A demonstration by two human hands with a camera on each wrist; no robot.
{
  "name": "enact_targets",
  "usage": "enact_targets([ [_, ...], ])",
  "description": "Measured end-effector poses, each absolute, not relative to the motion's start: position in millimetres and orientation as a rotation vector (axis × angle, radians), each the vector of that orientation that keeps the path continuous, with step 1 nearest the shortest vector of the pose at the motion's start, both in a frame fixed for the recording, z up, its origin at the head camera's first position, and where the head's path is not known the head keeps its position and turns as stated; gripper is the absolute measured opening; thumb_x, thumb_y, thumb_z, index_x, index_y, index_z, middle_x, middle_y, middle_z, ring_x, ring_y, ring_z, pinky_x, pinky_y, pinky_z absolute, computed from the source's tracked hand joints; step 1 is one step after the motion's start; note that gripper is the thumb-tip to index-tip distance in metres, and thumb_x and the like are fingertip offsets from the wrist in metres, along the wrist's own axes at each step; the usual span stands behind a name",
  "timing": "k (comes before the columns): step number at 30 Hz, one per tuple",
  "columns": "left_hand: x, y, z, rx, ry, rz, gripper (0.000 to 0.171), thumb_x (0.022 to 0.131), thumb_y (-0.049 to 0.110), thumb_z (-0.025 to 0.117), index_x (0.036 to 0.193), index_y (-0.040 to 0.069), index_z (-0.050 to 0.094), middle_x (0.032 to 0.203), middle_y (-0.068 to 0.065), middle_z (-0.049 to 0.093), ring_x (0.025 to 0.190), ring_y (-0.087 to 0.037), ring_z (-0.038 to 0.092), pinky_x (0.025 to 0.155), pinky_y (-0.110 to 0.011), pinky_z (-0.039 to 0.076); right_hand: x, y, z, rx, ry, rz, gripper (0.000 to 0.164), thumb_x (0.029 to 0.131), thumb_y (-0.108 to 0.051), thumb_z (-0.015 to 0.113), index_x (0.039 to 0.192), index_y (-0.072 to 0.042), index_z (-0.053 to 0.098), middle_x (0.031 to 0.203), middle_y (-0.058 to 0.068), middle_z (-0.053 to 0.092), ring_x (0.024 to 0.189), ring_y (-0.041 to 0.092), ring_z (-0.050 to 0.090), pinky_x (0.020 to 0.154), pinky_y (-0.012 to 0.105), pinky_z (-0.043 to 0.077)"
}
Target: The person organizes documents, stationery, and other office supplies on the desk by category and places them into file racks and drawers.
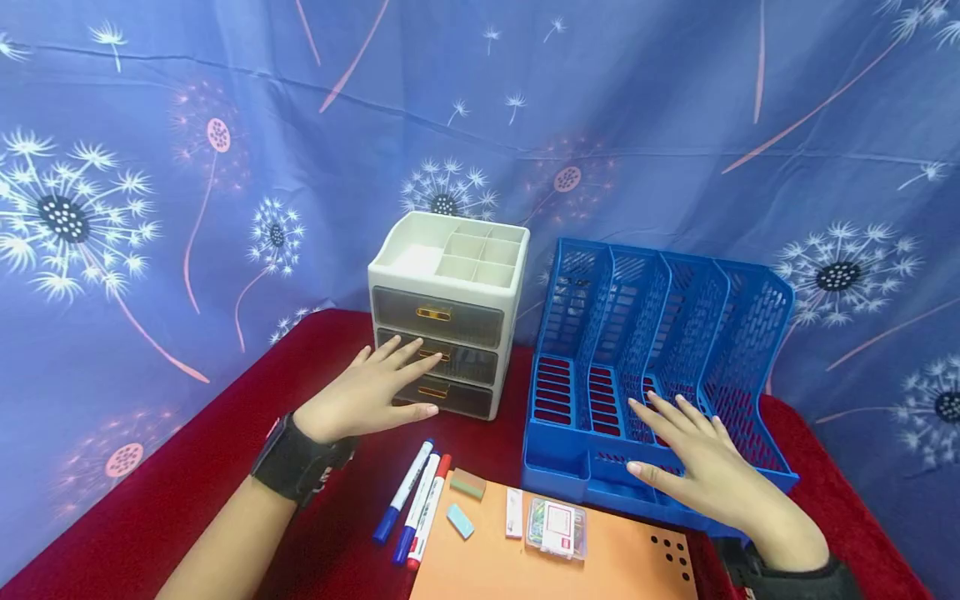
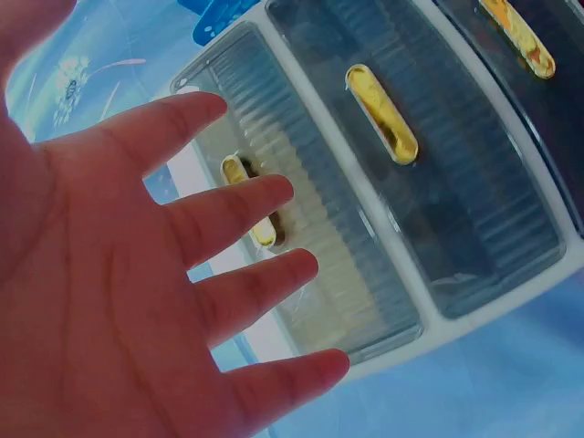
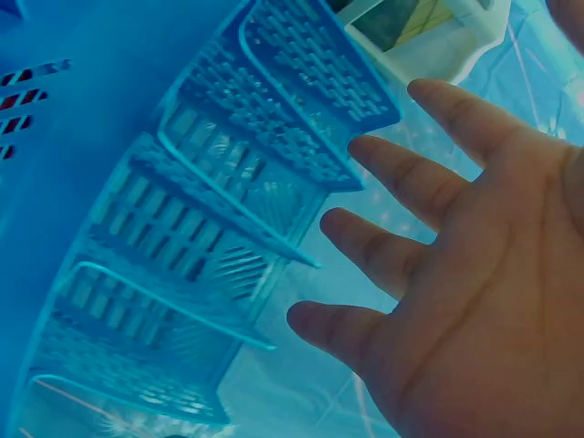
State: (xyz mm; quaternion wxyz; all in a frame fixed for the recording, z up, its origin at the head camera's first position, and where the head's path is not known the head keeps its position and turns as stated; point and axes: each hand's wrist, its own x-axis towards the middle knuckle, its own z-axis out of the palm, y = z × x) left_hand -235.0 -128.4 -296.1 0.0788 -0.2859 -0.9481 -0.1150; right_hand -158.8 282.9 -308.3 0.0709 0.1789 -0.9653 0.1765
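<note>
Head view: A white three-drawer unit [image 1: 512,321] with gold handles and a divided top tray is noted on a table [image 1: 217,467] covered in red cloth. A blue file rack [image 1: 557,467] is stood to its right. The left hand [image 1: 367,387] is held in front of the unit with its fingers extended and spread; the middle drawer and its handle are partly covered by it. The right hand [image 1: 705,471], likewise spread, is held over the front of the rack, and part of the compartments is obscured. Whether contact is made by either hand cannot be determined. Nearest the wearer, an orange board [image 1: 480,571] is laid before the rack; on it are placed a green-and-brown block [image 1: 468,485], a light-blue eraser [image 1: 460,521], a narrow white packet [image 1: 513,512] and a clear box [image 1: 556,527]. Three markers [image 1: 406,492] are laid beside its left edge. The background is closed off by a blue dandelion-print curtain [image 1: 330,167].

Left wrist view: The palm is shown with straight fingers; one gold handle is partly hidden behind them.

Right wrist view: Straight, separated fingers are shown beside the rack's slatted dividers, and the white unit is partly seen beyond.
</note>
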Motion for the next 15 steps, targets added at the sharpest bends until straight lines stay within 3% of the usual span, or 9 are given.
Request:
enact_targets([
  [15,-231,-139,-285,-0.926,-2.829,-0.327,0.076,0.083,0.056,0.060,0.146,0.022,0.035,0.151,-0.012,0.030,0.139,-0.038,0.021,0.106,-0.063,0.016,-152,264,-304,0.597,-2.940,0.523,0.077,0.082,-0.052,0.064,0.145,-0.018,0.036,0.150,0.022,0.027,0.136,0.051,0.011,0.100,0.071,-0.005],
])
